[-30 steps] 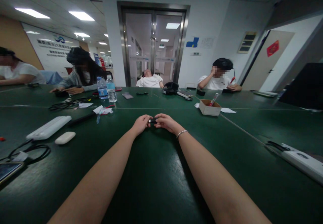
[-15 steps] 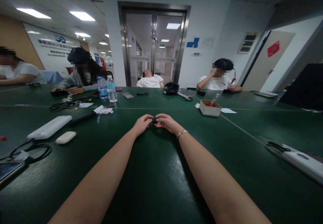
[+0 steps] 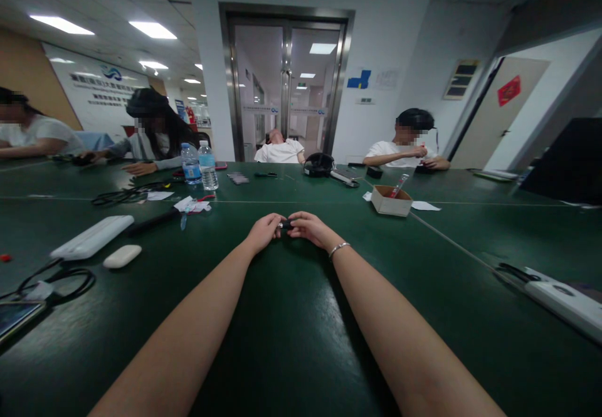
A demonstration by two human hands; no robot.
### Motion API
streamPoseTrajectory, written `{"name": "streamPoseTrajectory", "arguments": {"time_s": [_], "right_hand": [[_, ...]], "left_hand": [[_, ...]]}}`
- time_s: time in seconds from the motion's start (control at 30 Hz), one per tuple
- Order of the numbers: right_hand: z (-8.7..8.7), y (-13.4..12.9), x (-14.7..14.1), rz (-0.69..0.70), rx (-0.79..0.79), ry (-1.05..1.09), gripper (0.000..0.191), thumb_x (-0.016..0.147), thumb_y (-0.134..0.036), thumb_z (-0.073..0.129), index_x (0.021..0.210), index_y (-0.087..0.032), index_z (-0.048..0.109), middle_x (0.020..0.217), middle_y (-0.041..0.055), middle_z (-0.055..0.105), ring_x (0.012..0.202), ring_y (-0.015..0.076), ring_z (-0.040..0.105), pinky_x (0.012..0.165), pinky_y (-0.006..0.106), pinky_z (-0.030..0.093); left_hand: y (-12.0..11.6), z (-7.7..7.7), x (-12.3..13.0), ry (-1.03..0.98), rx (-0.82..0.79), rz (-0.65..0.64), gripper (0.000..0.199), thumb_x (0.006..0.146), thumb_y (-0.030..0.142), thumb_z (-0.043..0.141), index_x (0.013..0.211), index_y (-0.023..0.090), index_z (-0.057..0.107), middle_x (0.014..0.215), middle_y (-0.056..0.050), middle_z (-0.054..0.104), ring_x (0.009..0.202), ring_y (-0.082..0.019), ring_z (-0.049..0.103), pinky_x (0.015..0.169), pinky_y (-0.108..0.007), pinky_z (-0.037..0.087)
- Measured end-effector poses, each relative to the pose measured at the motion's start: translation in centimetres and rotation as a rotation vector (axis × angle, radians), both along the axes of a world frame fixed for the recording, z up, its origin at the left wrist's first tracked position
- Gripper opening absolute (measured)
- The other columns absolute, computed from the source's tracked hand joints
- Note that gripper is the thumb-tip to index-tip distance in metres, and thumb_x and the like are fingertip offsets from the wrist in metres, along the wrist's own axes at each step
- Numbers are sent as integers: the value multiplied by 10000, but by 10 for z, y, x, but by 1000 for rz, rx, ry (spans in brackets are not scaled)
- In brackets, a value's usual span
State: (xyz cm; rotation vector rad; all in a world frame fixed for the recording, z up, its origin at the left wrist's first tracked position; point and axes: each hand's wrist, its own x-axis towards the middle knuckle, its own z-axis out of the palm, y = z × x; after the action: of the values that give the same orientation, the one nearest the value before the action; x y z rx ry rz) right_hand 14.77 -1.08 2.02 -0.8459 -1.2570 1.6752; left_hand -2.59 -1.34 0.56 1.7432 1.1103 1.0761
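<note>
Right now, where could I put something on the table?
Bare table lies between the right arm and the far-right white device, and between both arms. It's crowded left of the left arm (white slab, oval case) and around the bottles.

No txt fully legible. 10 o'clock: wall board (image 3: 89, 83) w/ blue wave logo (image 3: 111, 73) over several lines of Chinese chars, top one part-bracketed, v. blurred. 12 o'clock: glass door (image 3: 308, 72), tiny txt + blue logo on strips, unreadable. 2 o'clock: red diamond sign (image 3: 509, 91) on door (image 3: 522, 119), chars too blurry
</note>
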Motion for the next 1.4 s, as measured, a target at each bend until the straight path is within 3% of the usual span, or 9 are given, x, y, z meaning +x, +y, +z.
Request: {"name": "streamPoseTrajectory", "arguments": {"time_s": [0.17, 0.33, 0.5, 0.9, 1.13, 1.3, 1.4], "right_hand": [[1, 0, 0, -4, -6, -2, 171, 766, 11, 563, 868, -123, 537, 673, 33, 624, 578, 136, 650, 545, 208, 562], [2, -1, 0, 1, -4, -6, 169, 776, 17, 543, 875, -119, 532, 691, 46, 630, 585, 138, 653, 547, 206, 560], [0, 0, 0, 3, 8, -4, 168, 784, 15, 529, 886, -119, 532, 689, 52, 633, 592, 142, 655, 553, 207, 561], [1, -1, -1, -13, -3, -9, 174, 782, 29, 516, 883, -113, 522, 678, 55, 634, 575, 146, 654, 545, 213, 557], [-1, 1, 0, -13, -10, -11, 187, 791, 35, 504, 909, -109, 523, 679, 67, 638, 569, 147, 653, 538, 208, 555], [0, 1, 0, -12, -9, -4, 177, 786, 23, 522, 900, -112, 526, 690, 67, 637, 583, 153, 657, 548, 215, 558], [-1, 2, 0, -10, -10, -4, 176, 788, 19, 524, 904, -113, 526, 694, 69, 639, 590, 155, 659, 556, 218, 559]], "left_hand": [[0, -1, -1, 13, 32, 35, 294, 759, 337, 486, 993, 185, 580, 705, 3, 549, 552, -91, 481, 513, -199, 377], [-2, 2, -1, -1, 14, 7, 350, 815, 413, 386, 961, 163, 582, 590, 15, 502, 503, -92, 455, 503, -204, 368], [0, 0, -1, -13, 20, 21, 275, 766, 339, 468, 961, 184, 584, 653, 14, 532, 530, -88, 471, 511, -201, 373], [2, -3, -1, 14, 18, 0, 337, 826, 384, 362, 975, 166, 571, 575, 18, 497, 495, -91, 455, 492, -203, 357], [5, -6, -3, -20, 58, 61, 354, 730, 236, 502, 1082, 206, 502, 685, 32, 498, 527, -80, 485, 505, -195, 373], [2, -3, -2, -7, 23, 21, 304, 811, 330, 395, 1023, 171, 544, 570, 26, 488, 497, -93, 461, 493, -201, 365], [3, -4, -1, -5, 20, 35, 285, 800, 313, 410, 1001, 179, 562, 630, 15, 516, 511, -88, 472, 489, -197, 366]]}}
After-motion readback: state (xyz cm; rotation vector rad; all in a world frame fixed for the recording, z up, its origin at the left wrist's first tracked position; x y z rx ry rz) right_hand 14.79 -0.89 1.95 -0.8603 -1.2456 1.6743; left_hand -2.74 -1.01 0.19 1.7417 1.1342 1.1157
